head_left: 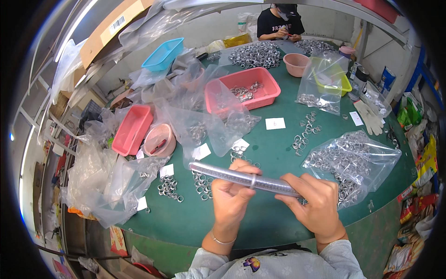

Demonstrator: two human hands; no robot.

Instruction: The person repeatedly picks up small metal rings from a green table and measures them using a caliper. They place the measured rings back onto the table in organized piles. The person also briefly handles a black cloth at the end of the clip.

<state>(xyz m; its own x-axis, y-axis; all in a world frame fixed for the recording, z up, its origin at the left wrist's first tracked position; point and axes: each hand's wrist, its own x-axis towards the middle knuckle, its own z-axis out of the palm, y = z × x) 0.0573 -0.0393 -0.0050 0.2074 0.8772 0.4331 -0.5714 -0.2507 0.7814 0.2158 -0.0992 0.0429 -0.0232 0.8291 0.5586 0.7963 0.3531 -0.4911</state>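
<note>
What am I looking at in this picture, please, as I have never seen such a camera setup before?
There is no machine here: these are a person's own bare left hand and right hand. The one picture comes from a camera worn on that person's head, looking down; its fisheye lens bends straight edges near the rim. Both hands hold a long rod with marks along it; a silvery ring appears to sit around it, by the left fingertips. On the green table lie a heap of small metal rings, a clear bag full of rings, and a large pink tray. Another person sits beyond.
</note>
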